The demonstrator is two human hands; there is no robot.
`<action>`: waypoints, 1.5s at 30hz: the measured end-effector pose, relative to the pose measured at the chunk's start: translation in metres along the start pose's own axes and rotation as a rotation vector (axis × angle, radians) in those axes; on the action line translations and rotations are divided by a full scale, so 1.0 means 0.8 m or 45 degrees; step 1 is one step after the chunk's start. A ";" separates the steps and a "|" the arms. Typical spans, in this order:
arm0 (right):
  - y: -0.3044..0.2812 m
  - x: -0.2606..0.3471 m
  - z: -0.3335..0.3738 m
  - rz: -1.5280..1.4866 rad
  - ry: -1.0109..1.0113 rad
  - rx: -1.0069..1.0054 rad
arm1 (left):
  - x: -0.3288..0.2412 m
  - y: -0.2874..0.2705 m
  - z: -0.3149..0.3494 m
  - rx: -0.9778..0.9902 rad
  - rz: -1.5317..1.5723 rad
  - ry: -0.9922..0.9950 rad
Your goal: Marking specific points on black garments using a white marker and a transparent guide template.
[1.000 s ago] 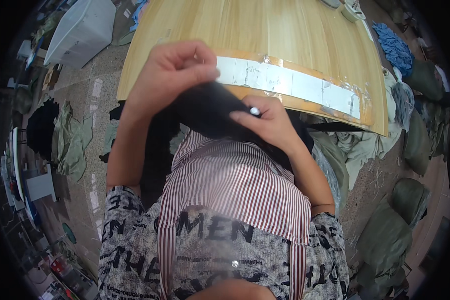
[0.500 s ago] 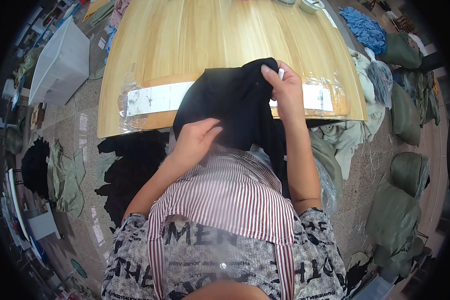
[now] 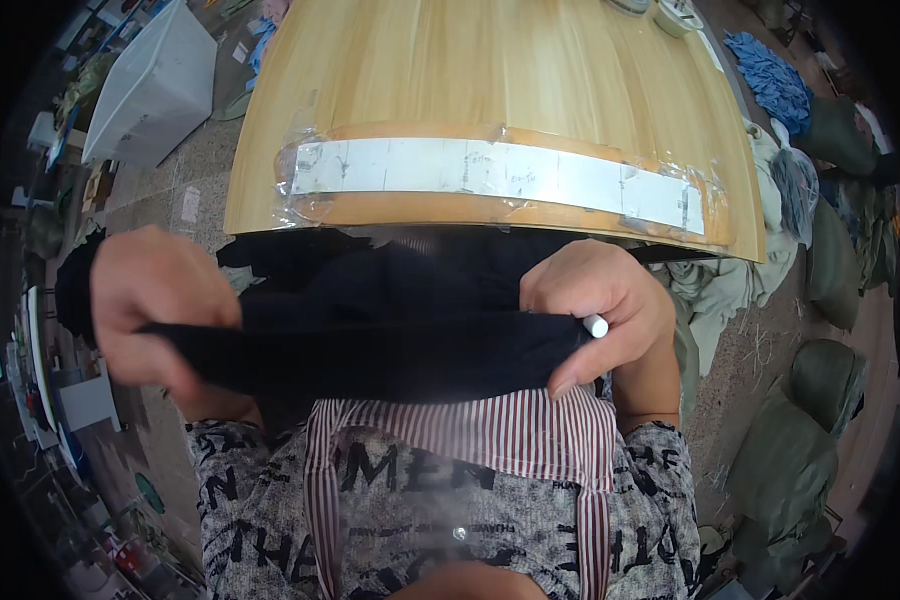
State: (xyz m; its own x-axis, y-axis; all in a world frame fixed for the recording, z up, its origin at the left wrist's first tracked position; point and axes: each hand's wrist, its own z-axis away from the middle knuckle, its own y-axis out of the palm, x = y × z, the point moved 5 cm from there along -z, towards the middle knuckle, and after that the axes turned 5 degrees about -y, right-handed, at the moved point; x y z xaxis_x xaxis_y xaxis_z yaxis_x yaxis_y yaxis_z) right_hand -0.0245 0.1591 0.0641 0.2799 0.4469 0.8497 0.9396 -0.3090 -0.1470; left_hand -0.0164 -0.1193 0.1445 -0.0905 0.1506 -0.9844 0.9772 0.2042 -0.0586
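Note:
A black garment [image 3: 390,350] is stretched sideways between my hands, just above my striped apron [image 3: 490,430]. My left hand [image 3: 160,310], a little smeared by motion, is closed on the garment's left end. On the right, my right hand [image 3: 610,310] grips the other end between thumb and fingers. A white stick like a piece of chalk [image 3: 596,326] pokes out from the fingers of that same hand. The garment's upper edge looks straight and taut, and its lower part hangs out of sight toward my lap.
A wood-grain table [image 3: 450,70] stands ahead, with a white paper strip [image 3: 400,165] taped along its near edge. A white bin [image 3: 160,90] is at the far left. Blue cloth [image 3: 767,80] and green bundles [image 3: 785,450] lie on the right. A small pot [image 3: 678,17] sits at the table's far right.
My left hand has moved out to the left and taken hold of the garment. The right hand has come down and nearer. The garment has left the table and is now pulled wide.

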 end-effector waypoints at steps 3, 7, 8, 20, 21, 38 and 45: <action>0.001 -0.049 0.032 -0.488 0.222 -0.835 | 0.083 -0.020 0.026 -1.037 -0.080 -0.454; 0.000 -0.143 0.065 -0.629 0.692 -1.395 | 0.224 -0.030 0.059 -1.495 0.243 -0.678; -0.007 -0.151 0.068 -0.416 0.674 -1.476 | 0.246 -0.037 0.065 -1.536 0.178 -0.728; -0.067 -0.179 0.038 1.776 0.717 -1.168 | 0.294 -0.107 0.082 -1.932 0.086 -0.546; -0.068 -0.180 0.038 1.764 0.730 -1.176 | 0.297 -0.108 0.084 -1.968 0.206 -0.492; -0.077 -0.182 0.036 1.657 0.820 -1.225 | 0.253 -0.041 -0.069 -1.540 -1.370 -0.258; -0.074 -0.190 0.030 1.662 0.835 -1.142 | 0.294 -0.026 -0.103 -1.262 -1.426 -0.501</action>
State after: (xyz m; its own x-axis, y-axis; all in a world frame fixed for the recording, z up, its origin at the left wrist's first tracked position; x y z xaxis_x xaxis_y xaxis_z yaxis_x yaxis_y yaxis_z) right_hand -0.1183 0.1295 -0.0680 0.3765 -0.7863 0.4899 -0.2884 -0.6020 -0.7446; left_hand -0.0737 -0.0083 -0.0720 -0.4545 -0.7355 -0.5024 -0.0835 0.5967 -0.7981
